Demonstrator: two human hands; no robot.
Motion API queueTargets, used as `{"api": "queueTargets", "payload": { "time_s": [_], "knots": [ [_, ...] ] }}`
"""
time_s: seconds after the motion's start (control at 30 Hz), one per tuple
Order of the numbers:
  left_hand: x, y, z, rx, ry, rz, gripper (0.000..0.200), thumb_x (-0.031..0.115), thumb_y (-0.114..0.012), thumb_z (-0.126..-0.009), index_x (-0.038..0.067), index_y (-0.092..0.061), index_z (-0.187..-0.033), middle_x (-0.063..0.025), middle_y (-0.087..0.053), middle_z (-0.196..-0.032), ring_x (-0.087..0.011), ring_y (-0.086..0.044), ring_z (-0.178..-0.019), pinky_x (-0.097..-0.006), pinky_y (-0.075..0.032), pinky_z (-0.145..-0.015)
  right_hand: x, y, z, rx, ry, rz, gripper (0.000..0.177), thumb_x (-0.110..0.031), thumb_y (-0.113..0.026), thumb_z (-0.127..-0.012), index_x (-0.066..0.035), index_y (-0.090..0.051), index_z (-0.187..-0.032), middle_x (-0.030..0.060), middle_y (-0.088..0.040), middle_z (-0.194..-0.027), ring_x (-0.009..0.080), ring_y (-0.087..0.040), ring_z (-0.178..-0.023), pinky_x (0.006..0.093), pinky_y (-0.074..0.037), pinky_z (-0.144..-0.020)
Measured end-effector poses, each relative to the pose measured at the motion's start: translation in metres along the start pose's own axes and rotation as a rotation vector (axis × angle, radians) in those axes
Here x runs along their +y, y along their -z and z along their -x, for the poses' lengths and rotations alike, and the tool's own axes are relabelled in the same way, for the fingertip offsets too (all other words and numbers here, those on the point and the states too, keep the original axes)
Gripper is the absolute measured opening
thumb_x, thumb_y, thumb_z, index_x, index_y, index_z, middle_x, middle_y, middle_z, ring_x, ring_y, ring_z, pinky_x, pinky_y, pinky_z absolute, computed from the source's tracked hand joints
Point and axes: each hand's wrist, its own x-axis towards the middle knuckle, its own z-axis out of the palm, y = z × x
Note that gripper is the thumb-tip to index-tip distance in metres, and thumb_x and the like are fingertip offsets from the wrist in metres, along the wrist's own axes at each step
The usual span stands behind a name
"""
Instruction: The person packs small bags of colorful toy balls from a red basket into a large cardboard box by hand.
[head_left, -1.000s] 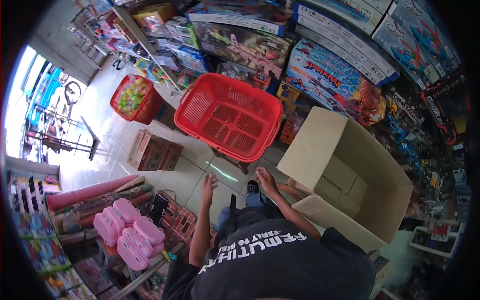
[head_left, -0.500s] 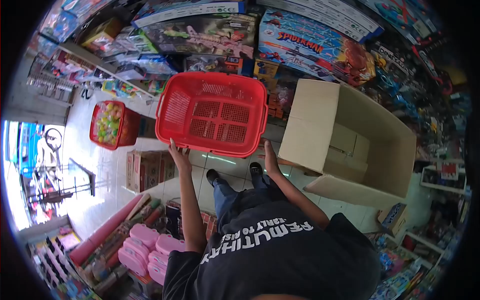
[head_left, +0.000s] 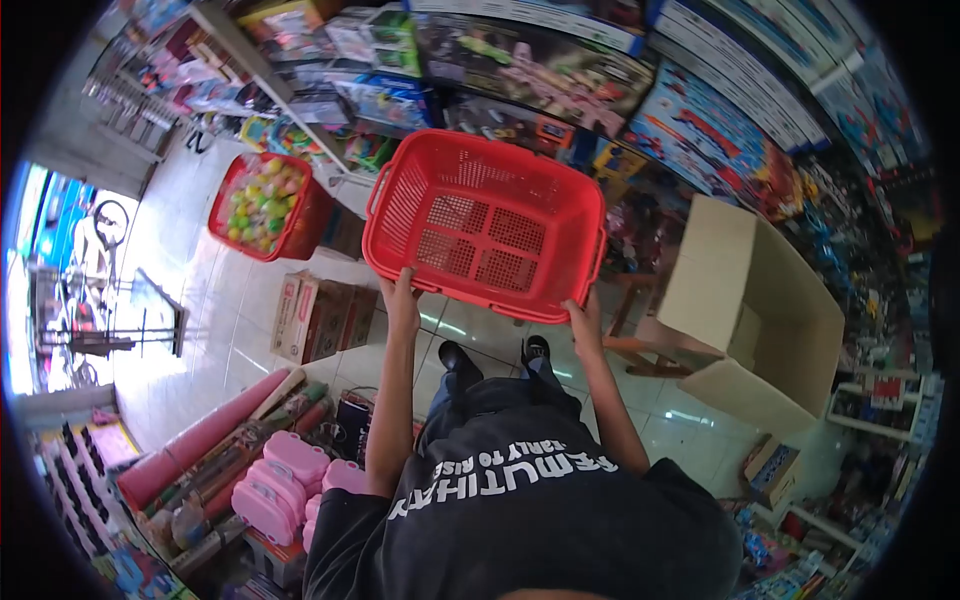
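A red plastic basket with a perforated base is held up in front of me, and nothing lies inside it. My left hand grips the near rim at its left part, fingers over the edge. At the near right corner, my right hand holds the rim with the thumb on top. To the right of the basket stands an open cardboard box with its flaps spread. A second red basket, filled with colourful balls, is at the left.
Toy boxes line the shelves ahead. A closed carton is on the tiled floor at the left. Pink cases and rolled material sit at the lower left. A wooden stool stands by the cardboard box.
My right hand, open beside the basket before, now grips its rim. The red basket has shifted right and tilted in view. The surroundings have turned with my head.
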Motion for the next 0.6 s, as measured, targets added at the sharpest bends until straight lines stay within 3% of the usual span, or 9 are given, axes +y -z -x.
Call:
{"api": "queueTargets", "payload": {
  "time_s": [0.2,0.3,0.47,0.6],
  "knots": [
    [0.051,0.07,0.025,0.091,-0.102,0.089,0.068,-0.001,-0.053,-0.078,0.014,-0.02,-0.136,-0.0077,-0.048,-0.115,-0.0175,-0.055,-0.095,-0.031,-0.051,-0.077,-0.04,-0.074,0.018,-0.088,0.038,-0.043,0.053,-0.002,-0.052,-0.073,-0.001,-0.039,-0.125,0.01,-0.053,-0.105,0.017,-0.054,-0.091,0.0283,-0.044,-0.079],
    [0.067,0.11,0.038,0.168,-0.155,0.158,0.07,-0.002,-0.054,-0.078,0.014,-0.019,-0.137,-0.0076,-0.046,-0.117,-0.0177,-0.052,-0.1,-0.0322,-0.048,-0.081,-0.039,-0.11,0.011,-0.178,0.126,0.082,0.051,0.001,-0.049,-0.074,-0.002,-0.041,-0.124,0.0085,-0.054,-0.104,0.0133,-0.055,-0.083,0.026,-0.046,-0.073],
    [0.089,0.172,0.072,0.411,-0.223,0.212,0.062,0.0,-0.054,-0.079,0.013,-0.025,-0.132,-0.0066,-0.046,-0.117,-0.0171,-0.052,-0.102,-0.0337,-0.048,-0.082,-0.048,-0.183,0.007,-0.491,0.238,0.101,0.046,-0.003,-0.056,-0.07,0.001,-0.045,-0.115,0.0084,-0.055,-0.098,0.0168,-0.055,-0.089,0.0294,-0.043,-0.081],
    [0.109,0.21,0.092,0.625,-0.305,0.336,0.057,0.001,-0.052,-0.079,0.012,-0.028,-0.129,-0.0072,-0.047,-0.116,-0.0184,-0.052,-0.102,-0.0358,-0.05,-0.082,-0.056,-0.249,0.013,-0.749,0.216,0.07,0.054,-0.005,-0.058,-0.069,0.002,-0.043,-0.12,0.0109,-0.055,-0.108,0.0186,-0.055,-0.099,0.03,-0.042,-0.088]
  ]
}}
